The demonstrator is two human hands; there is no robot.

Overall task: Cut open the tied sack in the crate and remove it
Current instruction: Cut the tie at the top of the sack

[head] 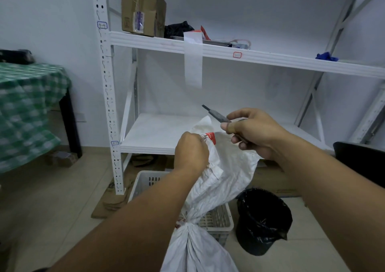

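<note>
Left hand (191, 152): fingers curled tight round the loose top of the sack, holding it up.
Right hand (254, 134): thumb and fingers pinch the handle of a knife (214, 114), with the dark blade pointing far-left above the sack top and clear of it.
Sack (229, 167): white and woven, stretched from the left hand down to its bulk at the near edge.
Tie (187, 222): cinches the sack's neck, still closed, just over the crate's near side.
Crate (143, 180): white slotted plastic, on the floor under the sack. Whether the sack's base sits inside is hidden.
Bin (262, 219): black-lined, right of the crate.
Shelf rack (250, 55): white, on the far side, with a cardboard box (141, 9) on it.
</note>
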